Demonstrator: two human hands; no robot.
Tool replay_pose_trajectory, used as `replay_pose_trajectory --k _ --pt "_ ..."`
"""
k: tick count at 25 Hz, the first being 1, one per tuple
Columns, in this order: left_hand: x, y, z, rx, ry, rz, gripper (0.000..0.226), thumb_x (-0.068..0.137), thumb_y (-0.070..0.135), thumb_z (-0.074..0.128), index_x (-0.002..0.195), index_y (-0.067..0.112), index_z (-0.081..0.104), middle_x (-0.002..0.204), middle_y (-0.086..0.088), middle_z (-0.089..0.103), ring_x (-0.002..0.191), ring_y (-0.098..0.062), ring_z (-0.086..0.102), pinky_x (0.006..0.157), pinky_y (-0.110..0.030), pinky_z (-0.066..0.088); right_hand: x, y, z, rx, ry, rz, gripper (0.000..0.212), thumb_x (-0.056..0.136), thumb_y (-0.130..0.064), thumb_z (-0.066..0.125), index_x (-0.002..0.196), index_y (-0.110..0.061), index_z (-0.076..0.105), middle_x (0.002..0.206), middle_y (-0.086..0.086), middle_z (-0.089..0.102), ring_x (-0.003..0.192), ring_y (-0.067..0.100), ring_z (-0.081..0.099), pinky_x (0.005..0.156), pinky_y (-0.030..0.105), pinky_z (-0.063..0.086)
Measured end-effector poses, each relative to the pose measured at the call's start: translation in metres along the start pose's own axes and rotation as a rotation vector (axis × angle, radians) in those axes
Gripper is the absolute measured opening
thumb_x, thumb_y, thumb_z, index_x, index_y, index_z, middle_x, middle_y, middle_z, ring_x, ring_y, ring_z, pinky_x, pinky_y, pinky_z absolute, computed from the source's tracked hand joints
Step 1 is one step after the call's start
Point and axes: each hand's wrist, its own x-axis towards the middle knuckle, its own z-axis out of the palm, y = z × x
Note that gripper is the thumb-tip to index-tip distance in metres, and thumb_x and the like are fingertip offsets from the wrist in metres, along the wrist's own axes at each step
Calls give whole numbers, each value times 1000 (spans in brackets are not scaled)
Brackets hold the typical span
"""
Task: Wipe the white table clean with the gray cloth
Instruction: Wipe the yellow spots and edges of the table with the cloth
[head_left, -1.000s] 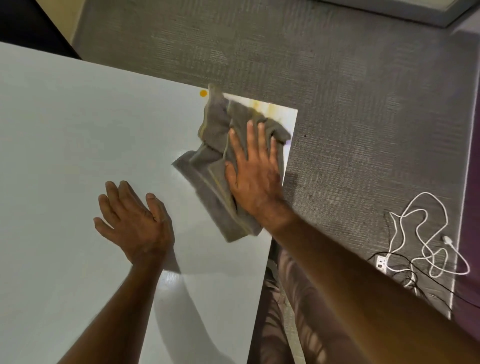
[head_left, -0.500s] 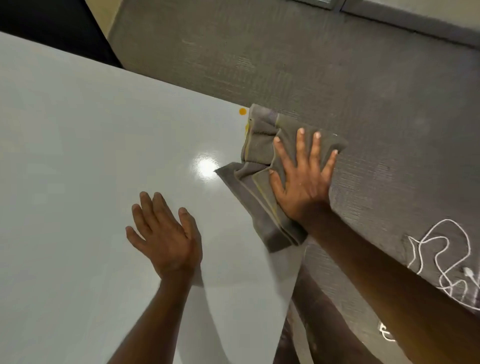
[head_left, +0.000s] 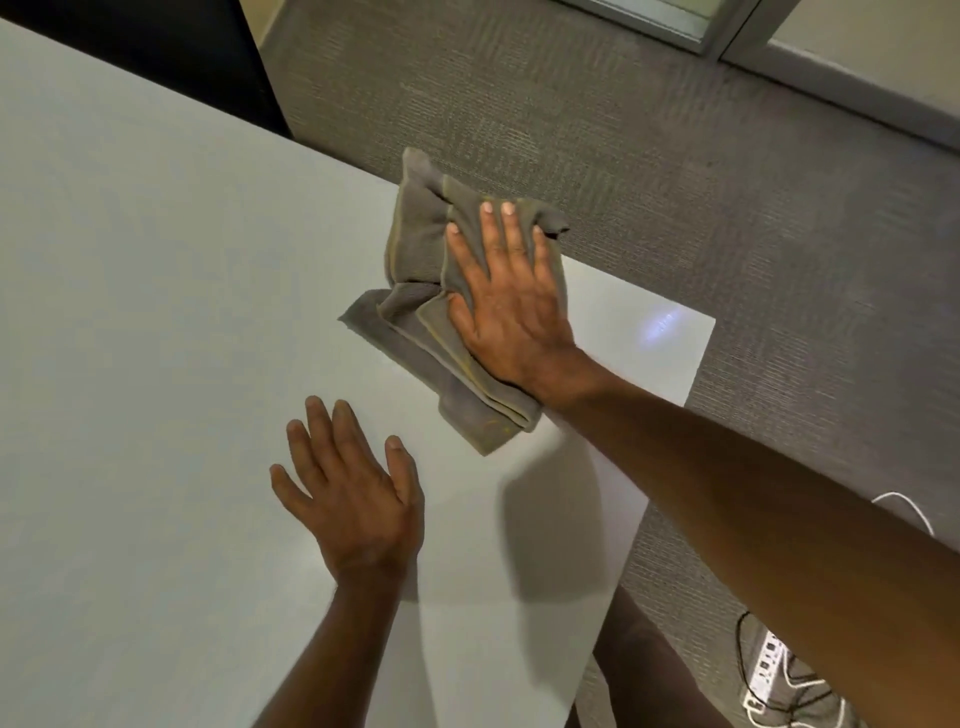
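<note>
Clearly the wiping itself is the step in hand. The right hand (head_left: 511, 306) lies flat and open on the gray cloth (head_left: 447, 301), palm down, fingers spread and pointing toward twelve o'clock, pressing it against the white table (head_left: 156, 312) rather than gripping it. The cloth is bunched and folded, with a yellowish hem showing along its folds, and it sits at the table's far edge, up at about one o'clock from the middle of the view; its upper corner seems to reach over that edge above the carpet (head_left: 727, 182). The left hand (head_left: 353, 499) is open too, fingers loosely splayed, at about six o'clock from the cloth and near it, holding nothing. Whether that palm rests on the surface or hovers just above cannot be told.

As a judgement, the next move calls for steady downward pressure while the cloth is drawn across the part not yet covered, perhaps toward the corner at three o'clock, with care that the overhanging fold does not slip off the edge.

No stain or spill shows on the bare surface; a pale glint near the corner at three o'clock reads as reflected light, not dirt. Anything beneath the cloth and palm is hidden. The table runs out of view at nine and six o'clock. At five o'clock, a power strip (head_left: 769, 670) and white cable (head_left: 904, 509) on the floor are partly cut off.
</note>
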Motion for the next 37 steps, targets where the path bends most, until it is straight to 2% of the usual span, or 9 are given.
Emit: replay_pose_trajectory --k 7,11,15,18,21,23,27,31,37 --pt "0 3 -6 -2 -29 -6 68 105 54 14 158 16 32 171 -8 27 158 -32 23 123 -62 22 16 -22 1 26 -41 -155 73 105 -54 23 169 -19 15 177 21 9 165 38 7 132 58 13" --pt "1 6 -13 8 -57 -11 66 105 51 18 159 15 33 171 -8 27 158 -33 24 122 -62 24 -50 -1 -1 54 -61 -177 71 107 -51 25 170 -20 16 177 18 8 166 35 6 132 56 15" --pt "1 7 -16 11 -67 -15 65 104 49 24 159 15 33 171 -8 27 158 -33 25 122 -61 23 -133 39 1 12 20 -164 69 104 -47 43 166 -21 30 175 17 22 163 37 19 127 62 25" --pt "1 7 -15 25 -67 -9 65 105 50 21 159 15 33 172 -7 25 158 -32 24 123 -59 20 -159 59 -2 -79 -54 -16 79 97 -69 41 167 -36 24 176 16 18 161 45 19 124 74 16" --pt "3 7 -12 33 -65 -7 65 105 49 24 159 15 33 172 -7 24 159 -32 23 124 -58 18 -136 58 -8 -123 -94 96 92 89 -81 38 168 -38 18 175 21 16 158 54 19 120 78 17" --pt "13 1 -9 16 -89 -53 66 104 49 26 160 15 33 173 -8 23 159 -32 22 125 -59 18 -96 43 -6 -142 -102 36 88 92 -80 30 168 -38 15 176 20 12 159 55 15 118 80 19" --pt "11 7 -17 39 -152 -32 74 104 56 9 160 15 35 172 -11 25 159 -35 24 123 -63 22 -37 17 -6 -126 -126 21 91 90 -89 24 167 -45 6 178 14 6 160 54 10 120 82 12" --pt "10 8 -24 45 -195 -23 83 103 60 -3 160 14 38 172 -12 26 159 -37 25 123 -65 23 17 -9 -4 -94 -100 -92 80 99 -73 26 168 -40 4 178 16 6 163 46 9 124 73 19" --pt "10 8 -23 31 -195 -20 77 105 57 5 159 14 39 172 -11 25 159 -36 24 123 -65 22 106 -53 0 7 -88 -241 72 105 -53 29 170 -26 12 178 13 10 165 36 11 130 57 21"
